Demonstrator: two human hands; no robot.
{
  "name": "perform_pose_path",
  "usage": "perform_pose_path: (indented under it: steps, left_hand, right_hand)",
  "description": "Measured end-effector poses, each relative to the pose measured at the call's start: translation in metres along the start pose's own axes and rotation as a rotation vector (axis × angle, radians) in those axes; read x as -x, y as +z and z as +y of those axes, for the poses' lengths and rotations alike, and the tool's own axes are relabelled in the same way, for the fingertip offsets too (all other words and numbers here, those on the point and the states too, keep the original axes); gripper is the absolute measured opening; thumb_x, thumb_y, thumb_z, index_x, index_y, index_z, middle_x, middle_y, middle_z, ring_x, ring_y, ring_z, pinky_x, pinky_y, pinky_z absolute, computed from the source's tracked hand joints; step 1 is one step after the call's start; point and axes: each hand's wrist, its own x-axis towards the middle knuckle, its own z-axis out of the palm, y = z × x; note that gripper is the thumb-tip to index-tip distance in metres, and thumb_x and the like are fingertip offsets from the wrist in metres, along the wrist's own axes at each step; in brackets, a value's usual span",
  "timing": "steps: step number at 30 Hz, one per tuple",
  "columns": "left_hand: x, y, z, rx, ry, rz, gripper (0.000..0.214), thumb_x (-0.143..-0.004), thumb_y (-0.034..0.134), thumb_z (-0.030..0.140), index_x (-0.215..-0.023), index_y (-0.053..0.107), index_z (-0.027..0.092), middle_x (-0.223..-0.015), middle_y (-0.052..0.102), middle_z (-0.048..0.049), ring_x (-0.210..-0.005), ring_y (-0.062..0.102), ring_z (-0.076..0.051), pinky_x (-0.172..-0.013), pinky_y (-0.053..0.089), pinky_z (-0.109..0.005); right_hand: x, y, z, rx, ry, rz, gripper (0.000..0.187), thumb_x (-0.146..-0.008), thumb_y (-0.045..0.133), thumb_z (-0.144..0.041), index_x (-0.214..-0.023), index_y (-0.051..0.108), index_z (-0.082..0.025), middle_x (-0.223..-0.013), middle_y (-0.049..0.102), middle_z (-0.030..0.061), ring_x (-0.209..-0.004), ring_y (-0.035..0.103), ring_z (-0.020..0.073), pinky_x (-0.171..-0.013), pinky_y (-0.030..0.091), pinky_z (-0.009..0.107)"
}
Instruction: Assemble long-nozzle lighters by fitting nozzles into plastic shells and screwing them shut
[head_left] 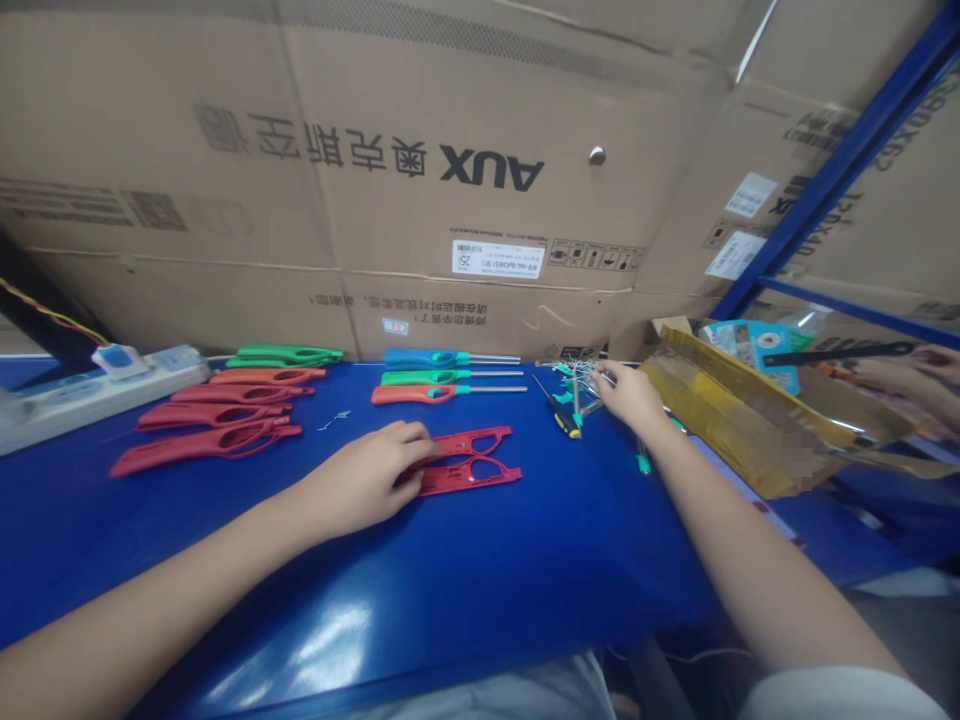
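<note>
Casings (457, 482) at six o'clock under left hand (375, 473), rods (577, 396) at three by right hand (628, 393). Fingers (415, 452) half-curled; cannot tell either hold.

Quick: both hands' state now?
Left hand: curled over two red lighter-shell halves; grip unclear.
Right hand: at the pile of metal parts; whether holding any can't be told.

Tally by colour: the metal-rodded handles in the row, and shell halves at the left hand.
Long blue plastic handle with metal rod: 1
Long green plastic handle with metal rod: 1
Long orange-red plastic handle with metal rod: 1
Elongated red plastic shell halves: 2
Total: 5
</note>
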Motion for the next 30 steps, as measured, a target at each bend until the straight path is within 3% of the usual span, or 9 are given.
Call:
perform_pose_path:
  steps: [5,9,16,22,26,30]
  left_hand:
    - [-0.001,0.001,0.000,0.007,0.001,-0.010,0.035,-0.092,0.049,0.012,-0.121,0.066,0.019,-0.117,0.063,-0.0107,-0.106,0.063,-0.026,-0.092,0.053,-0.038]
    - [-0.001,-0.001,0.001,0.003,-0.003,-0.016,0.035,-0.092,0.048,0.011,-0.121,0.066,0.018,-0.118,0.063,-0.0111,-0.107,0.063,-0.026,-0.092,0.053,-0.039]
    - [0.000,0.000,-0.001,0.004,0.007,-0.005,0.038,-0.092,0.048,0.012,-0.124,0.065,0.019,-0.117,0.063,-0.0103,-0.105,0.063,-0.026,-0.091,0.053,-0.038]
    - [0.002,-0.003,-0.004,0.021,0.023,-0.026,0.038,-0.092,0.047,0.012,-0.124,0.064,0.022,-0.119,0.062,-0.0089,-0.103,0.065,-0.024,-0.089,0.054,-0.036]
    - [0.005,-0.008,-0.008,0.022,0.020,-0.049,0.038,-0.091,0.046,0.011,-0.122,0.065,0.022,-0.119,0.062,-0.0085,-0.103,0.065,-0.024,-0.089,0.053,-0.035]
    - [0.012,-0.013,-0.018,0.056,0.021,-0.057,0.038,-0.092,0.046,0.011,-0.122,0.064,0.025,-0.120,0.063,-0.0074,-0.105,0.064,-0.023,-0.092,0.052,-0.035]
  right_hand:
    - [0.004,0.006,-0.010,-0.014,-0.048,-0.015,0.024,-0.092,0.053,-0.033,-0.099,0.073,-0.024,-0.096,0.076,0.0104,-0.086,0.067,0.0258,-0.064,0.040,0.028]
    - [0.004,0.006,-0.014,-0.110,-0.105,0.064,0.027,-0.093,0.050,-0.036,-0.101,0.072,-0.023,-0.100,0.075,0.0100,-0.088,0.066,0.0255,-0.066,0.040,0.029]
    - [0.004,0.005,-0.014,-0.345,-0.193,0.131,0.030,-0.092,0.048,-0.042,-0.095,0.068,-0.019,-0.081,0.071,0.0080,-0.075,0.062,0.0225,-0.068,0.042,0.031]
    - [0.020,-0.005,-0.036,-0.528,-0.341,-0.084,0.035,-0.090,0.051,-0.051,-0.089,0.065,-0.019,-0.071,0.064,0.0030,-0.063,0.057,0.0175,-0.062,0.045,0.030]
    - [0.044,-0.015,-0.058,-0.627,-0.456,-0.290,0.032,-0.091,0.055,-0.050,-0.097,0.064,-0.020,-0.082,0.066,0.0028,-0.069,0.060,0.0159,-0.063,0.049,0.029]
    - [0.069,-0.022,-0.073,-0.754,-0.634,-0.460,0.021,-0.095,0.057,-0.036,-0.110,0.055,-0.022,-0.099,0.061,0.0031,-0.087,0.059,0.0154,-0.077,0.051,0.030]
